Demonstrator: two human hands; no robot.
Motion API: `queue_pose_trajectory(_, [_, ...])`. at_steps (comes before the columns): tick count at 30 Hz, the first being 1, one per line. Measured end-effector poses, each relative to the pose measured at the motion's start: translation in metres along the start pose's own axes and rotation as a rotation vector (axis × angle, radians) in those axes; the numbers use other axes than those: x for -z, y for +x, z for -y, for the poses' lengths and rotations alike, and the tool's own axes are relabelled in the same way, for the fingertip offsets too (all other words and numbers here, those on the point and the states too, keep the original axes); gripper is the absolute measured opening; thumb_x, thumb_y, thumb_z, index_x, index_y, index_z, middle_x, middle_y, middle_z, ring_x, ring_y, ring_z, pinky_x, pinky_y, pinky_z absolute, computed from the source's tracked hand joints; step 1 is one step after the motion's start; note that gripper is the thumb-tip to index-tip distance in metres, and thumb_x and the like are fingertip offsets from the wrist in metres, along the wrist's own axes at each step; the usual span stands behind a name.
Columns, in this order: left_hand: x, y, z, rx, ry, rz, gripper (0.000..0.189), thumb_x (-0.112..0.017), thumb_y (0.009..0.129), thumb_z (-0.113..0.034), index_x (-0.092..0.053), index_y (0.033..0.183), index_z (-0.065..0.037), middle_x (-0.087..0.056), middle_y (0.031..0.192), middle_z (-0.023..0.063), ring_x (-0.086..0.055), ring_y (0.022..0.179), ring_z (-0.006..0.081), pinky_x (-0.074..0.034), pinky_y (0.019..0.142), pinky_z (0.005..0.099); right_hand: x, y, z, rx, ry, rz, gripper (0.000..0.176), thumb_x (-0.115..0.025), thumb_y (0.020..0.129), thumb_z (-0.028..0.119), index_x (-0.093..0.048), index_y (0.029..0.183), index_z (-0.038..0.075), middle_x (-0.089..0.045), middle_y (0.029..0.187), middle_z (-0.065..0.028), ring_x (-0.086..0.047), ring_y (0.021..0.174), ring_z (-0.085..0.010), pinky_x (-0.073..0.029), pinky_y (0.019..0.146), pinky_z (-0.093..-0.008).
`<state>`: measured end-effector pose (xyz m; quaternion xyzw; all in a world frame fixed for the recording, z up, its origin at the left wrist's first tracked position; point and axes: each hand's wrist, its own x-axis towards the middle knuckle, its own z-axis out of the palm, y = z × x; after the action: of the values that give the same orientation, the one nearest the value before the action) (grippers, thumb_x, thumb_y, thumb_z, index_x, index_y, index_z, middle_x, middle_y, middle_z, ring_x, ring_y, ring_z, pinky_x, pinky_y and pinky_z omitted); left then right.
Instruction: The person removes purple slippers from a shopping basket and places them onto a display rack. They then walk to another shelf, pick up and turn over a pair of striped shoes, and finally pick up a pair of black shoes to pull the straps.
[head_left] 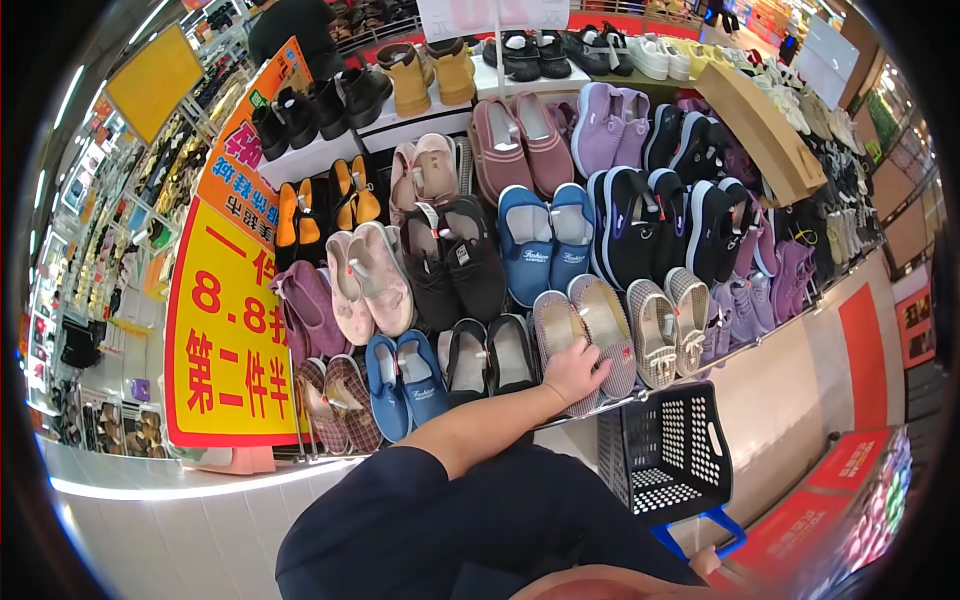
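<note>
My left hand (578, 372), its arm stretched across the front of the shoe rack, is curled over the pair of checked slip-on shoes (612, 325) in the front row. Part of the pair is hidden under the hand. Beside it on the left stand black slip-ons (511, 352), and on the right are checked shoes with bows (655, 335). Low on the right, my right hand (706, 561) is at the blue handle of a black shopping basket (672, 440); only a small part of this hand shows. The basket hangs tilted against the rack's front edge.
Rows of shoes rise in tiers, with blue slip-ons (545, 240) and black sneakers (640, 225) behind. A yellow and red price sign (230, 330) stands at the left end. A cardboard piece (765, 135) leans at the right. Another person (290, 35) stands behind the rack.
</note>
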<state>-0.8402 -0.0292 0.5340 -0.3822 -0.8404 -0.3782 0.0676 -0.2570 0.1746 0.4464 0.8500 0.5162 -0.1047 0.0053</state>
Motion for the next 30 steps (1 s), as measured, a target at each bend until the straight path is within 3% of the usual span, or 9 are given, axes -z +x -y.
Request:
queue_pose_trajectory(12, [-0.002, -0.004, 0.001, -0.006, -0.004, -0.035, 0.032, -0.068, 0.087, -0.038, -0.059, 0.079, -0.009, -0.053, 0.081, 0.0113, -0.061, 0.063, 0.0331, -0.050, 0.053, 0.0453, 0.007, 0.001, -0.005, 0.125, -0.235, 0.085, 0.041, -0.052, 0.095, 0.029, -0.067, 0.107, -0.007, -0.070, 0.101, -0.0292, -0.067, 0.098, -0.0412, -0.053, 0.080, -0.0467])
queue_pose_trajectory(16, [-0.005, -0.001, 0.001, 0.012, 0.009, -0.024, 0.032, -0.067, 0.087, -0.039, -0.059, 0.080, -0.009, -0.053, 0.081, 0.0113, -0.061, 0.063, 0.0333, -0.050, 0.053, 0.0453, 0.021, 0.001, 0.000, 0.331, -0.704, 0.140, 0.043, -0.052, 0.095, 0.030, -0.068, 0.107, -0.008, -0.069, 0.104, -0.0303, -0.066, 0.105, -0.0431, -0.052, 0.085, -0.0474])
queue_pose_trajectory(19, [-0.007, -0.006, 0.001, 0.030, -0.027, -0.006, 0.032, -0.066, 0.087, -0.039, -0.059, 0.080, -0.009, -0.053, 0.082, 0.0116, -0.062, 0.064, 0.0338, -0.050, 0.053, 0.0457, 0.021, -0.014, 0.009, -0.157, 0.144, -0.002, 0.052, -0.050, 0.096, 0.034, -0.066, 0.108, -0.014, -0.068, 0.106, -0.0317, -0.063, 0.108, -0.0446, -0.050, 0.091, -0.0467])
queue_pose_trajectory(22, [-0.004, -0.002, 0.003, 0.016, -0.031, -0.026, 0.031, -0.067, 0.086, -0.038, -0.059, 0.080, -0.009, -0.053, 0.081, 0.0117, -0.061, 0.064, 0.0341, -0.050, 0.054, 0.0460, 0.030, -0.024, 0.017, -0.184, 0.133, 0.036, 0.055, -0.046, 0.098, 0.035, -0.065, 0.108, -0.016, -0.068, 0.108, -0.0316, -0.063, 0.109, -0.0447, -0.049, 0.092, -0.0460])
queue_pose_trajectory(23, [-0.003, -0.001, 0.003, 0.012, -0.033, -0.035, 0.031, -0.067, 0.086, -0.037, -0.059, 0.080, -0.009, -0.053, 0.081, 0.0116, -0.061, 0.064, 0.0341, -0.050, 0.054, 0.0459, 0.029, -0.021, 0.013, -0.129, 0.096, 0.032, 0.056, -0.060, 0.089, 0.038, -0.064, 0.106, -0.016, -0.069, 0.105, -0.0313, -0.071, 0.093, -0.0396, -0.058, 0.081, -0.0442])
queue_pose_trajectory(30, [-0.004, -0.002, 0.008, -0.017, -0.067, -0.063, 0.031, -0.066, 0.087, -0.037, -0.059, 0.081, -0.008, -0.053, 0.082, 0.0113, -0.061, 0.064, 0.0331, -0.051, 0.054, 0.0449, 0.013, 0.011, -0.014, -0.063, -0.044, 0.037, 0.065, -0.060, 0.089, 0.044, -0.056, 0.116, -0.015, -0.067, 0.112, -0.0295, -0.069, 0.100, -0.0389, -0.057, 0.083, -0.0449])
